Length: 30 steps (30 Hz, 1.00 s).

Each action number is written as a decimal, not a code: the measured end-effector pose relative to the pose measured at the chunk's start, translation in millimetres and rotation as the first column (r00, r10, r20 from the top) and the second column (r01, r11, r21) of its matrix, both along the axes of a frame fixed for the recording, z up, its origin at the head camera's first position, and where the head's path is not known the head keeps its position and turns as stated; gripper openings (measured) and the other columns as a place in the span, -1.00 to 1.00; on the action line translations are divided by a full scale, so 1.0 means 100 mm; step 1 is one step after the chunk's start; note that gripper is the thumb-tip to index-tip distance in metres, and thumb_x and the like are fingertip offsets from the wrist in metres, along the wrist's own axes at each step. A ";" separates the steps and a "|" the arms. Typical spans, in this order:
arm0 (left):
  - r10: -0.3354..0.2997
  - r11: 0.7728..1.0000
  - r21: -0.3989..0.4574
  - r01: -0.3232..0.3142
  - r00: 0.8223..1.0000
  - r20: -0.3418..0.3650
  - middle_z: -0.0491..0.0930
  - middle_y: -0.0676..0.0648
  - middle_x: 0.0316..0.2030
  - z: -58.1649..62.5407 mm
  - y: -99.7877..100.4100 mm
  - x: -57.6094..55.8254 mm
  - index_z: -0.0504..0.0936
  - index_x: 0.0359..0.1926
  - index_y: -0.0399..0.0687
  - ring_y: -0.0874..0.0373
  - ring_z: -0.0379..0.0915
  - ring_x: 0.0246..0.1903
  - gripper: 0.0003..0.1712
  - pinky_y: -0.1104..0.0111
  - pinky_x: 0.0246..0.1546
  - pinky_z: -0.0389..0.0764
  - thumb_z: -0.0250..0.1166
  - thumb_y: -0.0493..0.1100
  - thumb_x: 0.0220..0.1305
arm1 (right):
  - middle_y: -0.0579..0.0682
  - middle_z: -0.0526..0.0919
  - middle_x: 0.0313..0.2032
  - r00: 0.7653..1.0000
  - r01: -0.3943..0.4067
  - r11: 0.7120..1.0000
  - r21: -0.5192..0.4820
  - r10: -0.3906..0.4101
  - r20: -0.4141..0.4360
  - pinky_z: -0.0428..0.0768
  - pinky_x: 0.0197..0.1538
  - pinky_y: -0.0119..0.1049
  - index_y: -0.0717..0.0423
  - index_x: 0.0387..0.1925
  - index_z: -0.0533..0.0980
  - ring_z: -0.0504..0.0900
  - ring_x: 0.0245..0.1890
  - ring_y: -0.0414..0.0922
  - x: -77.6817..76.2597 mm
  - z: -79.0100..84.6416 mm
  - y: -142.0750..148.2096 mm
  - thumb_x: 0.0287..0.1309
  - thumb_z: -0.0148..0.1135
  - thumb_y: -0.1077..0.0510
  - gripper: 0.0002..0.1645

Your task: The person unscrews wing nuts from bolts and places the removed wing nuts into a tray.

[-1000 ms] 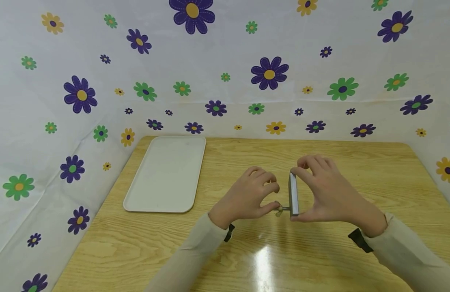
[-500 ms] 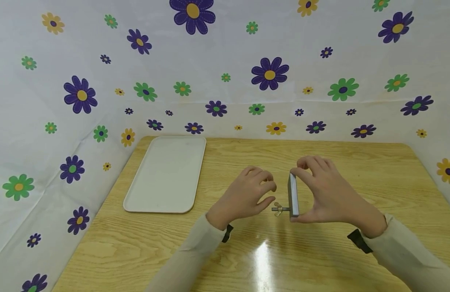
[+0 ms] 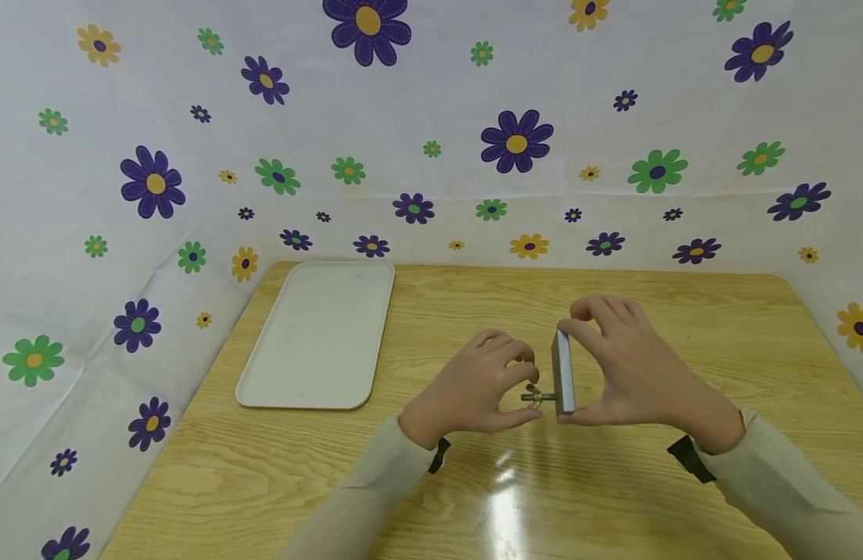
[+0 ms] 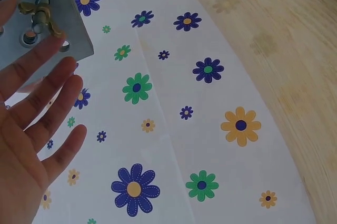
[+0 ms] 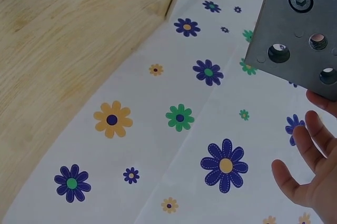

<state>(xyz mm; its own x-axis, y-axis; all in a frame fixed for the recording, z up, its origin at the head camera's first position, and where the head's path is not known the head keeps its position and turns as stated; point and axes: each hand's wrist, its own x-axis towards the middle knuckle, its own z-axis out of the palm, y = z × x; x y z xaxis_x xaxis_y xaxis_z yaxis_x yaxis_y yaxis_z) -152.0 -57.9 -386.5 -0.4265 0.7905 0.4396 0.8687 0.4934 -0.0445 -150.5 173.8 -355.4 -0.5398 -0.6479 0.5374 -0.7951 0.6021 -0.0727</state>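
My right hand [image 3: 630, 365] holds a thick grey metal plate [image 3: 563, 373] on edge above the table, gripping it by opposite edges between thumb and fingers. A threaded bolt juts left from the plate, carrying a brass wing nut [image 3: 536, 397]. Around that nut my left hand [image 3: 473, 381] has its thumb below and index finger above. In the left wrist view the index fingertip [image 4: 55, 37] sits right at one wing of the nut, other fingers spread loosely. The right wrist view shows the plate's other face [image 5: 295, 29], with several holes and a hex-socket bolt head.
A pale rectangular tray [image 3: 319, 334] lies on the wood-grain table [image 3: 445, 482] at the back left. White cloth [image 3: 431, 101] printed with flowers rises behind the table and along its sides.
My left thumb was at the wing nut, then drew back left; now the hand is forward again, index finger at the nut. The right hand and plate stay nearly still.
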 end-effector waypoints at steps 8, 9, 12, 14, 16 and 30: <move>0.027 0.998 -0.049 -0.026 1.000 0.006 0.55 0.08 -0.19 0.01 0.01 0.00 0.60 -0.29 0.11 0.19 0.49 -0.13 -0.60 0.29 0.14 0.40 0.31 0.28 0.04 | 0.11 0.41 -0.15 1.000 -0.020 1.000 -0.010 0.020 -0.020 0.34 -0.06 0.10 0.14 -0.11 0.44 0.36 -0.11 0.05 0.01 0.01 -0.01 -0.29 -0.03 -0.72 0.09; 0.030 0.998 -0.055 -0.030 1.000 0.006 0.55 0.08 -0.18 0.01 0.01 0.01 0.60 -0.27 0.11 0.19 0.49 -0.13 -0.59 0.29 0.14 0.40 0.31 0.28 0.04 | 0.11 0.42 -0.15 1.000 -0.022 1.000 -0.011 0.022 -0.021 0.34 -0.06 0.10 0.14 -0.10 0.44 0.37 -0.11 0.05 0.01 0.01 -0.01 -0.28 -0.04 -0.72 0.09; 0.036 0.998 -0.059 -0.036 0.999 0.001 0.55 0.08 -0.17 0.01 0.01 0.00 0.60 -0.23 0.10 0.19 0.49 -0.12 -0.54 0.29 0.16 0.39 0.31 0.30 0.03 | 0.12 0.42 -0.14 1.000 -0.021 1.000 -0.010 0.021 -0.023 0.33 -0.05 0.11 0.14 -0.10 0.44 0.37 -0.11 0.07 0.01 0.00 -0.01 -0.27 -0.07 -0.72 0.09; 0.027 0.999 -0.043 -0.028 1.000 -0.005 0.55 0.07 -0.17 0.01 0.01 0.00 0.59 -0.21 0.09 0.19 0.48 -0.11 -0.52 0.28 0.16 0.39 0.32 0.31 0.01 | 0.13 0.42 -0.14 1.000 -0.019 1.000 -0.009 0.019 -0.023 0.33 -0.05 0.12 0.14 -0.09 0.44 0.37 -0.11 0.07 0.01 0.00 -0.01 -0.26 -0.09 -0.73 0.10; 0.012 1.000 -0.021 -0.012 1.000 -0.019 0.55 0.07 -0.17 0.01 0.00 0.00 0.59 -0.20 0.08 0.18 0.48 -0.12 -0.51 0.28 0.17 0.39 0.33 0.30 0.00 | 0.14 0.42 -0.14 1.000 -0.017 1.000 -0.009 0.017 -0.022 0.33 -0.05 0.12 0.14 -0.09 0.44 0.37 -0.11 0.08 0.01 0.00 -0.01 -0.27 -0.09 -0.73 0.10; -0.016 1.000 -0.003 0.016 0.999 -0.036 0.55 0.08 -0.21 -0.03 0.00 -0.01 0.58 -0.34 0.11 0.19 0.49 -0.17 -0.59 0.30 0.12 0.42 0.32 0.29 0.01 | 0.13 0.42 -0.13 1.000 -0.014 1.000 -0.007 0.014 -0.028 0.35 -0.07 0.12 0.15 -0.08 0.45 0.36 -0.11 0.06 -0.01 0.01 0.01 -0.49 0.30 -0.61 0.10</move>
<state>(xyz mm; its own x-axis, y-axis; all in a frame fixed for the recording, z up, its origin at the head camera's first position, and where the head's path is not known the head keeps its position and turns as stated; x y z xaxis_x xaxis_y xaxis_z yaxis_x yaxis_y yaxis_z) -153.1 -57.6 -389.4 -0.3978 0.7981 0.4525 0.8743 0.4793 -0.0768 -151.4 174.5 -354.2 -0.5156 -0.6515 0.5565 -0.8052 0.5905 -0.0548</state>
